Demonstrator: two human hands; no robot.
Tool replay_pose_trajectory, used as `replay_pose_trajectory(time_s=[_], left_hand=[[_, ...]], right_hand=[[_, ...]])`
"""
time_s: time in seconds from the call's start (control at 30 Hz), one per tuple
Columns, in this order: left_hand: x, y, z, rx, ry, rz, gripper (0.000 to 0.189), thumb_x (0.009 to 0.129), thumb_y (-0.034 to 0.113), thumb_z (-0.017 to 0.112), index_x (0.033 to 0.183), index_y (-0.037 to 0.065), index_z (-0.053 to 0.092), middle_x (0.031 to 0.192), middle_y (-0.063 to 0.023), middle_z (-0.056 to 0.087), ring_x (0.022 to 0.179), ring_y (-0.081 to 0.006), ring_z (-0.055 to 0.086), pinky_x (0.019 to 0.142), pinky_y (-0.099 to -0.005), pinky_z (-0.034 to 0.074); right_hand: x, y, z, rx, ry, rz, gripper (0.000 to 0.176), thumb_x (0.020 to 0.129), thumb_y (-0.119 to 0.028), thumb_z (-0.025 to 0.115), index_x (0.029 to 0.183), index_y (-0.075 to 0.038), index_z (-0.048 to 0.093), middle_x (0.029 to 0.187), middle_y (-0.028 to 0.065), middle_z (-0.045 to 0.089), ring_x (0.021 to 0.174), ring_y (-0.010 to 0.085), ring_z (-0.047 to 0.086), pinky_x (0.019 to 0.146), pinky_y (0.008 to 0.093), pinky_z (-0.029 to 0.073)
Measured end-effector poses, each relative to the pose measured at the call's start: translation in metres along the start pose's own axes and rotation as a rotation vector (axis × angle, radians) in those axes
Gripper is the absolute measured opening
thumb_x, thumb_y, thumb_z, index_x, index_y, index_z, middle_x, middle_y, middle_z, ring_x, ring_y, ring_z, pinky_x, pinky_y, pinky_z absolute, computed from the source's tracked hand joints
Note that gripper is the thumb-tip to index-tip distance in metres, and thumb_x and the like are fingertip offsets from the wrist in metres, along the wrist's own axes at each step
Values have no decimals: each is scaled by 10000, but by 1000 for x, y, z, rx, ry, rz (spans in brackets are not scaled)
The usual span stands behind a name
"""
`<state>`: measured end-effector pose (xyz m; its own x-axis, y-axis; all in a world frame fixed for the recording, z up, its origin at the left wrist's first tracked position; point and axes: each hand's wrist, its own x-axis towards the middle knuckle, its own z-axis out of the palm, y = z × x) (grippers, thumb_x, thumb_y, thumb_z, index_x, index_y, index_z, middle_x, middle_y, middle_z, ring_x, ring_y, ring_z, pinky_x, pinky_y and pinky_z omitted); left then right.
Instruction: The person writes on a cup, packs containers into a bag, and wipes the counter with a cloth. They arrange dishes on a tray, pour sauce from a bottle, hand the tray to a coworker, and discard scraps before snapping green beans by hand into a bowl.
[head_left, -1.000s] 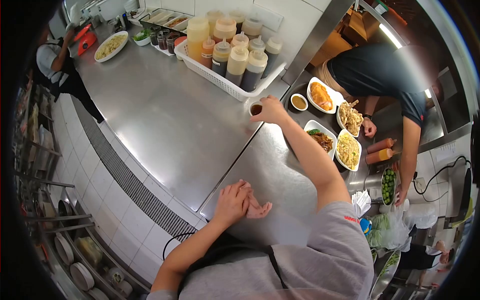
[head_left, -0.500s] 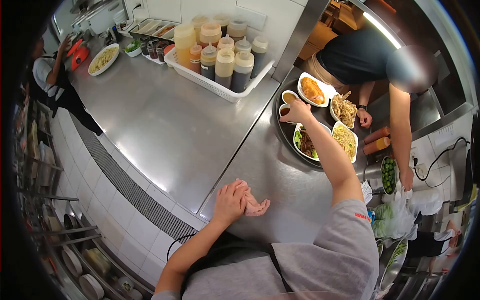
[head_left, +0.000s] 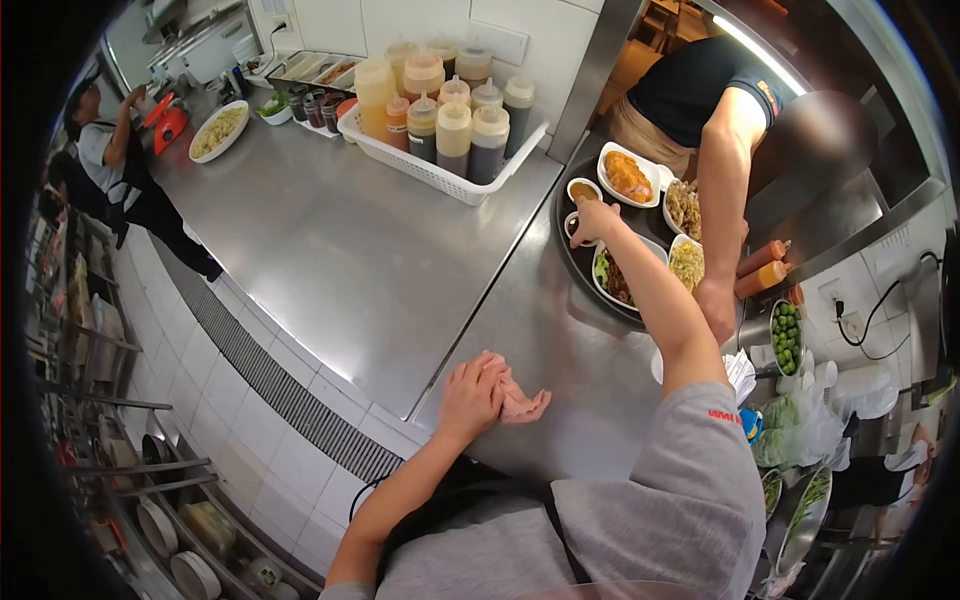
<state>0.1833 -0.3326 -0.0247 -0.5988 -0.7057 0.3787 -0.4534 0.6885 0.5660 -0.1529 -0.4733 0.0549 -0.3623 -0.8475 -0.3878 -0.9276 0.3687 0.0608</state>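
My left hand (head_left: 474, 394) rests on the steel counter with its fingers closed over a crumpled pink cloth (head_left: 524, 401). My right hand (head_left: 598, 221) reaches across to a round dark tray (head_left: 572, 272) and grips a small white cup of dark sauce (head_left: 573, 229) at its rim. Beside that cup sits a second sauce cup (head_left: 583, 189) with brown sauce. White dishes on the tray hold a golden fried piece (head_left: 627, 177), fried strips (head_left: 684, 207), fried rice (head_left: 687, 262) and meat with greens (head_left: 612, 277), the last partly hidden by my forearm.
A co-worker's arm (head_left: 722, 200) reaches over the tray's right side. White basket (head_left: 415, 178) of sauce bottles stands at the back. Two sauce bottles (head_left: 762, 279) and a bowl of green limes (head_left: 787, 338) are at right. Another person (head_left: 110, 150) stands far left.
The co-worker's arm has swung from the lime bowl to across the tray's right side, near my forearm. My hands keep their places on cloth and cup; the view has shifted slightly.
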Motion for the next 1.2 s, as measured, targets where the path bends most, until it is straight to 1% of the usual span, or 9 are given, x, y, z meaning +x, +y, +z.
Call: replay_pose_trajectory(time_s=[0.13, 0.33, 0.5, 0.57, 0.63, 0.77, 0.83, 1.03, 1.2], left_hand=[[0, 1, 0, -15, -12, -32, 257, 745, 128, 529, 999, 111, 559, 1085, -75, 527, 939, -264, 493, 805, -384, 374], [0, 3, -2, -94, -57, 9, 279, 706, 167, 588, 975, 101, 553, 1076, -77, 530, 944, -280, 499, 807, -383, 386], [45, -56, 8, -185, 5, 207, 302, 711, 177, 561, 997, 81, 536, 975, -110, 553, 859, -314, 527, 784, -417, 407], [95, -64, -18, -284, -1, 56, 320, 747, 196, 538, 1028, 43, 520, 1047, -158, 534, 917, -336, 512, 804, -423, 408], [142, -97, -3, 145, 260, 368, 423, 779, 257, 556, 1122, 25, 470, 1181, -192, 431, 1070, -379, 420, 879, -466, 369], [173, -131, 41, 384, 72, 225, 437, 755, 235, 592, 1126, 34, 478, 1196, -173, 420, 1110, -366, 389, 917, -461, 335], [172, -121, 44, 375, 124, 164, 441, 748, 225, 601, 1128, 36, 480, 1207, -170, 416, 1120, -360, 379, 927, -455, 327], [163, -105, 25, 369, 139, 41, 416, 746, 215, 600, 1120, 65, 494, 1221, -142, 409, 1128, -333, 372, 942, -437, 314], [165, -104, 29, 386, 108, 18, 406, 748, 225, 601, 1117, 92, 499, 1224, -108, 412, 1114, -313, 385, 929, -416, 328]], right_hand=[[-11, -4, -14, -64, 65, -6, 749, 484, -360, 797, 1099, -59, 491, 1036, 150, 583, 997, 299, 544, 834, 417, 402], [-97, -46, -25, 291, 670, -297, 481, 690, -273, 677, 1081, -30, 540, 952, 157, 583, 913, 303, 560, 782, 359, 447], [-176, -93, 83, 574, 770, -497, 302, 713, -203, 655, 976, -64, 609, 871, 124, 596, 823, 278, 568, 748, 359, 460], [-212, -109, 122, 650, 750, -411, 308, 712, -177, 651, 998, -75, 596, 843, 128, 593, 860, 279, 558, 780, 376, 447], [-233, -117, 167, 593, 890, -415, 376, 703, -170, 641, 1047, -52, 547, 843, 115, 589, 761, 276, 582, 674, 370, 477], [-269, -102, 185, 630, 614, -194, 422, 733, -134, 592, 1137, -52, 505, 737, 113, 592, 641, 281, 580, 579, 366, 469], [-271, -73, 186, 970, 530, 357, 512, 755, -107, 534, 1250, -60, 416, 629, 113, 577, 527, 285, 558, 492, 375, 443], [-269, -15, 214, 484, 819, 473, 600, 754, -121, 518, 1314, -38, 320, 550, 102, 555, 464, 277, 545, 442, 384, 426], [-269, -20, 212, 612, 849, 579, 628, 742, -137, 540, 1318, -38, 309, 543, 80, 553, 441, 257, 538, 428, 367, 426]])
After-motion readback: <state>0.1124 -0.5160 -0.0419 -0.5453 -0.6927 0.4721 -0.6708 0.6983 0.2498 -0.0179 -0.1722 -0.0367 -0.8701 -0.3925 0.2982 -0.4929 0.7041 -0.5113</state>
